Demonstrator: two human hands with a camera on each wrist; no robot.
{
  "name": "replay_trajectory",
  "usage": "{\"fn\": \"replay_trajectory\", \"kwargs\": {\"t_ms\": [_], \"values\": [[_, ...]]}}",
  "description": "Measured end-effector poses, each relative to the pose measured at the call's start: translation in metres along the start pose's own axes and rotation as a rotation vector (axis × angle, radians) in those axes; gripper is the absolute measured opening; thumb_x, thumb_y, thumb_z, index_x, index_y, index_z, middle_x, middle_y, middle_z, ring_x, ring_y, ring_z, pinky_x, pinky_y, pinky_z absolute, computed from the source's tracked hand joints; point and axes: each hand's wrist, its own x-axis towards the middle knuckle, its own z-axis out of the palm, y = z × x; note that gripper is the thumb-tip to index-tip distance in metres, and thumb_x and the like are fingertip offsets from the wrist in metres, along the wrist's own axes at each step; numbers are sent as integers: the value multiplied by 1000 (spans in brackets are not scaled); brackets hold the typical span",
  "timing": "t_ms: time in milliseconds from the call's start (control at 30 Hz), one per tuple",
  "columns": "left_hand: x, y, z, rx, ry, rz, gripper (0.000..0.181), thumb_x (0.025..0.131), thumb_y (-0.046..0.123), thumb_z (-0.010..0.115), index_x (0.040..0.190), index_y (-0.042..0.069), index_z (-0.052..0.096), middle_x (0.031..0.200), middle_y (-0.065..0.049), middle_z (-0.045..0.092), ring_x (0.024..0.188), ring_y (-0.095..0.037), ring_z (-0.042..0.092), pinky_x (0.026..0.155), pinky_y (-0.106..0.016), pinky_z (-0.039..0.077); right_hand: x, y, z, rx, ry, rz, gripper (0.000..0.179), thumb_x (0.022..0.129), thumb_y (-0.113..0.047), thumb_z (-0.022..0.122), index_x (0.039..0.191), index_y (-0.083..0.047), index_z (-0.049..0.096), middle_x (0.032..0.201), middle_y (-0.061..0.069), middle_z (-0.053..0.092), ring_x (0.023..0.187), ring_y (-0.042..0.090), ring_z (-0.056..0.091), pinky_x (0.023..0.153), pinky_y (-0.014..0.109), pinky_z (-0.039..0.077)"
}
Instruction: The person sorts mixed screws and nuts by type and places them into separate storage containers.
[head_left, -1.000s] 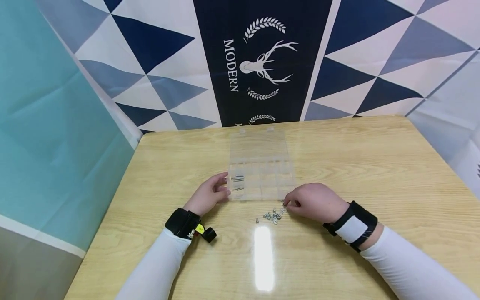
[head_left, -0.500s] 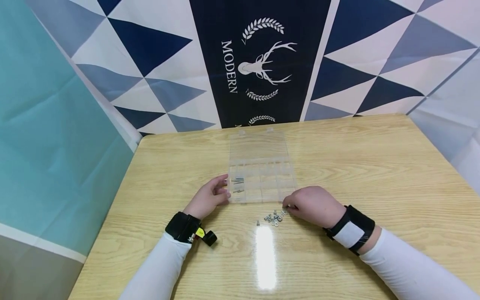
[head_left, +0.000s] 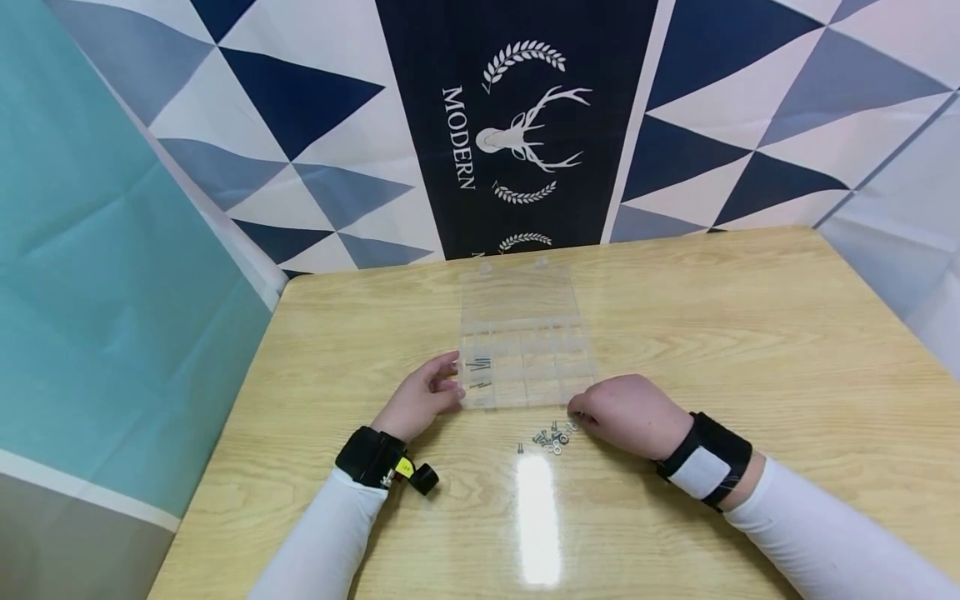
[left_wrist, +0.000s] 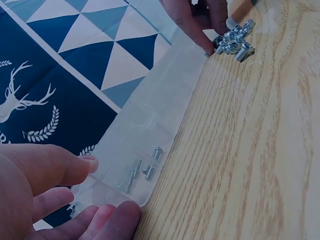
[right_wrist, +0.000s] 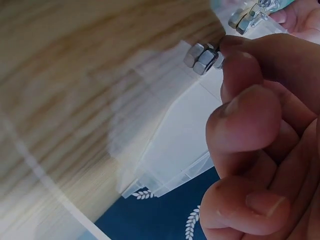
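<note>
My left hand (head_left: 417, 400) rests against the left end of a clear plastic compartment box (head_left: 542, 387), its fingers spread loosely. In the left wrist view, thumb and fingers lie around the box's near corner. Several screws (head_left: 480, 364) lie in the leftmost compartments. Just off the box's front right corner, my right hand (head_left: 630, 412) has curled fingers, thumb and forefinger together. The right wrist view has hex nuts (right_wrist: 204, 60) at these fingertips; one appears pinched, partly hidden. Beside them a small pile of screws, nuts and washers (head_left: 553, 439) lies on the table.
The box's clear lid (head_left: 517, 292) lies folded back toward the wall. One loose screw (head_left: 521, 448) sits left of the pile. The wooden table (head_left: 720, 333) ends at a patterned wall cloth (head_left: 315, 183).
The view shifts slightly. My left hand stays at the box's end. My right hand keeps to the same spot by the pile, its fingers drawing in a little.
</note>
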Motion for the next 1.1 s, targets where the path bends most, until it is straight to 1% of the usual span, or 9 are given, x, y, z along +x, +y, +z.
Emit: {"fn": "replay_trajectory", "kwargs": {"t_ms": [100,300,567,800,967,1100], "values": [[1,1,1,9,-2,7,60,93,0,62,148,8,39,136,-14,49,104,-21,54,80,-33,59,-1,1,0,-13,4,2,25,82,-6,68,66,-23,58,55,-12,44,50,5,35,44,20,35],[0,3,0,21,-7,1,60,94,0,61,148,9,38,136,-13,49,104,-21,54,80,-32,59,-1,0,0,-18,15,13,25,85,-12,70,66,-23,58,55,-11,45,49,5,36,43,21,37],[-1,6,-3,33,8,6,60,94,0,61,148,9,37,136,-14,49,104,-21,55,80,-33,59,4,-1,-2,-2,-9,18,27,82,-10,68,67,-22,50,56,-11,42,49,6,36,43,20,33],[-2,3,-3,38,2,4,61,94,1,61,149,9,37,136,-14,49,103,-21,55,79,-32,60,4,-1,-3,39,-47,21,27,84,-13,68,67,-22,48,56,-11,40,49,5,36,45,19,31],[-2,3,-2,36,5,3,61,94,1,62,149,9,37,135,-13,49,103,-21,55,79,-31,60,6,-3,-11,84,0,44,19,85,-16,68,72,-22,55,56,-12,38,50,4,36,46,18,32],[-1,2,0,26,1,3,60,94,1,62,149,9,38,135,-14,49,103,-21,55,80,-31,59,14,-6,-24,89,51,65,12,85,-19,71,79,-20,61,57,-12,45,48,3,40,45,20,37]]}}
